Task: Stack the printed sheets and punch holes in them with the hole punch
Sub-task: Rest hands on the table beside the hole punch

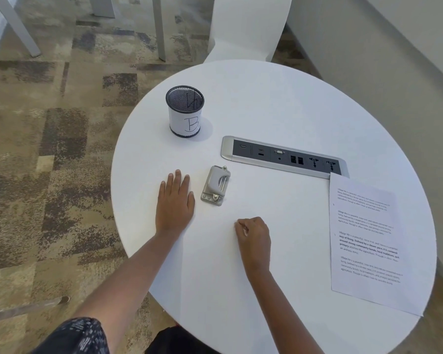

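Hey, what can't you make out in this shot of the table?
Head view only:
Printed sheets: text too small and blurred to read; sheet count hidden from above.
Right hand: curled fingers hide whether it pinches anything.
Pen cup: its own wall hides most of the inside.

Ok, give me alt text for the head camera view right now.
The left hand lies flat on a round white table beside a grey hole punch; right hand rests curled nearby. A printed sheet lies at the right edge; a socket strip and a mesh cup sit farther back.

Office: table power-data socket strip [284, 157]
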